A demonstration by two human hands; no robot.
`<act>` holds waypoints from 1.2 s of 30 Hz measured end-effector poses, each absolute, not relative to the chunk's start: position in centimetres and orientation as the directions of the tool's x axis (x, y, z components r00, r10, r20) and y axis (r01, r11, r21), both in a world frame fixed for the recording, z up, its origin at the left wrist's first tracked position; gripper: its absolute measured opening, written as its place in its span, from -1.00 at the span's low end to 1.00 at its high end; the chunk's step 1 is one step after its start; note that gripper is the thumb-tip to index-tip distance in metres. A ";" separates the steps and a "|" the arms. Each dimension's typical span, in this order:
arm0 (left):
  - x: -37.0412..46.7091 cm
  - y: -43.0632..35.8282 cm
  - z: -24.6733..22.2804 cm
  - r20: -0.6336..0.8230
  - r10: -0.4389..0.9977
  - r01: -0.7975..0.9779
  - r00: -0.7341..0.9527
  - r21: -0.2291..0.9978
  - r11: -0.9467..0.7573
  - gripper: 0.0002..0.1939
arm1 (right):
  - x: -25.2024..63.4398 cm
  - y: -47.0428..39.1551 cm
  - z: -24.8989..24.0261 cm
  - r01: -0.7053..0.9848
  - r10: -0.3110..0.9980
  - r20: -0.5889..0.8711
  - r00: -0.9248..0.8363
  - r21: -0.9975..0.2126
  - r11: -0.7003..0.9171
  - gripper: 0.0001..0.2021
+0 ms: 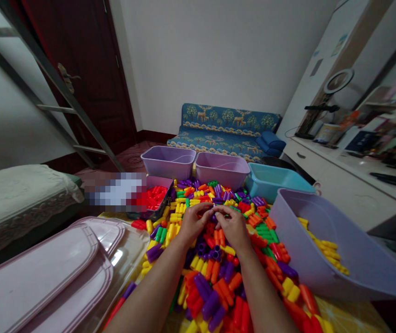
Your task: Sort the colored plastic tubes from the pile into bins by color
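Both your arms reach fwd from the bottom edge, forearms angled in; your L hand (pixel 196 221) & R hand (pixel 231 223) nearly meet, wrists bent inward, fingers curled w/ tips close together

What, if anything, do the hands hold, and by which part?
The left hand and right hand seem to pinch a small purple piece; which part cannot be told.

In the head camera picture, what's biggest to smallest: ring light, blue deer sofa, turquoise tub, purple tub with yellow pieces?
1. Purple tub with yellow pieces
2. Blue deer sofa
3. Turquoise tub
4. Ring light
The purple tub looks biggest partly because it's nearer.
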State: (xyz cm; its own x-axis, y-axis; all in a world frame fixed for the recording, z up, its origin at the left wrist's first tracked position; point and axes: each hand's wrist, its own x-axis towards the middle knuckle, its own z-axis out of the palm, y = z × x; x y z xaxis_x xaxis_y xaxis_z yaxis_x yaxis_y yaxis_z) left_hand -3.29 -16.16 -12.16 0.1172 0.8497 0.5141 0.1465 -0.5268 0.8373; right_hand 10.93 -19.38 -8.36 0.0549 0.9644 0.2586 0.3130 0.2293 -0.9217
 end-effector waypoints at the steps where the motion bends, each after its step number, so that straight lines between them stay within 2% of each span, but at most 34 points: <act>1: -3.3 -16.2 -12.1 0.513 0.851 0.150 0.115 0.838 -0.525 -0.79 | 10.9 -19.4 -8.4 0.312 0.965 0.256 0.053 -0.922 0.228 -0.74; 7: -3.4 -16.2 -11.9 0.502 0.856 0.206 0.121 0.831 -0.516 -0.76 | 11.0 -19.1 -8.9 0.285 0.967 0.251 0.047 -0.931 0.227 -0.73; 11: -3.5 -16.1 -12.0 0.471 0.852 0.241 0.230 0.820 -0.519 -0.69 | 11.0 -18.7 -9.6 0.317 0.968 0.252 0.003 -0.918 0.239 -0.71; 14: -3.6 -16.1 -12.0 0.506 0.807 0.275 0.305 0.765 -0.583 -0.64 | 10.9 -18.5 -10.0 0.350 0.966 0.259 -0.008 -0.904 0.246 -0.70; 18: -3.7 -15.9 -12.2 0.557 0.782 0.370 0.280 0.689 -0.623 -0.55 | 11.3 -18.5 -10.0 0.330 0.966 0.258 0.006 -0.913 0.241 -0.64; 22: -3.6 -15.7 -12.6 0.519 0.818 0.452 0.247 0.685 -0.571 -0.51 | 13.0 -17.9 -9.1 0.236 0.992 0.116 0.052 -0.967 0.100 -0.59; 25: -3.6 -15.7 -12.7 0.493 0.839 0.479 0.232 0.693 -0.539 -0.51 | 15.2 -16.2 -7.6 0.228 0.991 0.029 0.134 -0.974 -0.003 -0.52; 28: -3.6 -15.6 -12.7 0.482 0.845 0.485 0.231 0.696 -0.530 -0.52 | 17.6 -13.5 -5.9 0.265 0.923 0.161 0.348 -0.962 0.068 -0.44; 31: -3.6 -15.7 -12.7 0.479 0.848 0.475 0.228 0.706 -0.526 -0.53 | 19.3 -10.9 -4.8 0.330 0.783 0.354 0.512 -0.922 0.201 -0.28; 34: -3.6 -15.6 -12.8 0.486 0.847 0.457 0.215 0.716 -0.527 -0.56 | 19.9 -9.7 -5.0 0.325 0.757 0.413 0.506 -0.905 0.276 -0.07; 36: -3.6 -15.6 -12.9 0.495 0.844 0.454 0.207 0.715 -0.531 -0.58 | 19.6 -9.9 -6.1 0.298 0.796 0.408 0.446 -0.907 0.299 -0.09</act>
State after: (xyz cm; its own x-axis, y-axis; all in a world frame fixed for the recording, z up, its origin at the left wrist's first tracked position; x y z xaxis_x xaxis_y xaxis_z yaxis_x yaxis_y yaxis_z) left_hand -3.57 -15.58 -12.91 0.2068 0.8437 0.4953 0.4544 -0.5312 0.7151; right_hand 19.61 -9.87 -6.13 0.4461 0.7963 0.4085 0.2975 0.2985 -0.9068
